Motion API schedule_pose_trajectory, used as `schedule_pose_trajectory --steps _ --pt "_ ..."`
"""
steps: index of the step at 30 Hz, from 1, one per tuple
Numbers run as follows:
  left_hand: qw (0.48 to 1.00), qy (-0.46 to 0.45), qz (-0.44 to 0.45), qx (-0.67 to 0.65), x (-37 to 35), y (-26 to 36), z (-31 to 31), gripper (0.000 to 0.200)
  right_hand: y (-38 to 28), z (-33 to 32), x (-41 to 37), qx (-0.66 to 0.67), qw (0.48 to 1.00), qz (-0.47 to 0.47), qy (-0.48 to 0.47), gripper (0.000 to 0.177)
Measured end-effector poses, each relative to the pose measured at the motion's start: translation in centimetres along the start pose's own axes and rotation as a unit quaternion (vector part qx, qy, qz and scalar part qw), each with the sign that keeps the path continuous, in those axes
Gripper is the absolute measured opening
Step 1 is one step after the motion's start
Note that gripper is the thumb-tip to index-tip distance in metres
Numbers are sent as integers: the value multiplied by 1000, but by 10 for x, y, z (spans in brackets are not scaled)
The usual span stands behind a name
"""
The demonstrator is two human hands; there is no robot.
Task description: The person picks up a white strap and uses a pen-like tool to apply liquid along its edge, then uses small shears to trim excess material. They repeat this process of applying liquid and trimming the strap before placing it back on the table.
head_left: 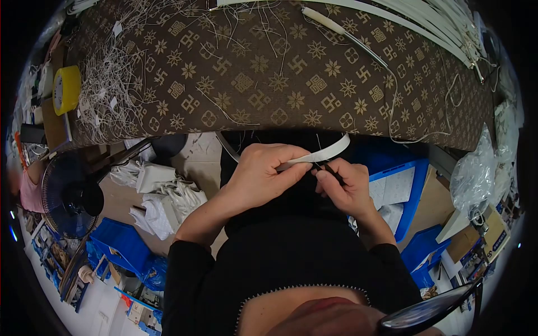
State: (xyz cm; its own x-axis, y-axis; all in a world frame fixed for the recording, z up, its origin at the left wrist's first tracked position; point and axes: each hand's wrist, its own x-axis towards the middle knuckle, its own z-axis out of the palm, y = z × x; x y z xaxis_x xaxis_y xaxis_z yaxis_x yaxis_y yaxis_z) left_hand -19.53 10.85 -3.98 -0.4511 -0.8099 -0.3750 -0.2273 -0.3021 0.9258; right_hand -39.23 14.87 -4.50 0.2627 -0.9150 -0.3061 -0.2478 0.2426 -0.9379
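Observation:
My left hand (pixel 263 171) pinches a white flat strip (pixel 332 151) between thumb and fingers, over my lap. The strip curves up and to the right, close to the edge of the patterned cloth. My right hand (pixel 344 182) is closed around a small dark tool, whose tip meets the strip beside my left fingertips. The tool is mostly hidden by my fingers, so its kind cannot be made out. A thin thread stands up near the strip.
The brown patterned cloth (pixel 258 84) bears loose white threads (pixel 112 84), a white-handled tool (pixel 325 21) and a bundle of white strips (pixel 443 33). Yellow tape (pixel 67 89) and a black fan (pixel 73 195) are at left; a blue crate (pixel 413 196) stands at right.

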Motion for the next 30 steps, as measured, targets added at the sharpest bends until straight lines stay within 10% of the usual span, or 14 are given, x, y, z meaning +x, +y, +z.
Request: schedule_pose_trajectory --steps 30 --pt "999 -28 -1 47 0 3 0 15 2 2 0 34 999 4 7 8"
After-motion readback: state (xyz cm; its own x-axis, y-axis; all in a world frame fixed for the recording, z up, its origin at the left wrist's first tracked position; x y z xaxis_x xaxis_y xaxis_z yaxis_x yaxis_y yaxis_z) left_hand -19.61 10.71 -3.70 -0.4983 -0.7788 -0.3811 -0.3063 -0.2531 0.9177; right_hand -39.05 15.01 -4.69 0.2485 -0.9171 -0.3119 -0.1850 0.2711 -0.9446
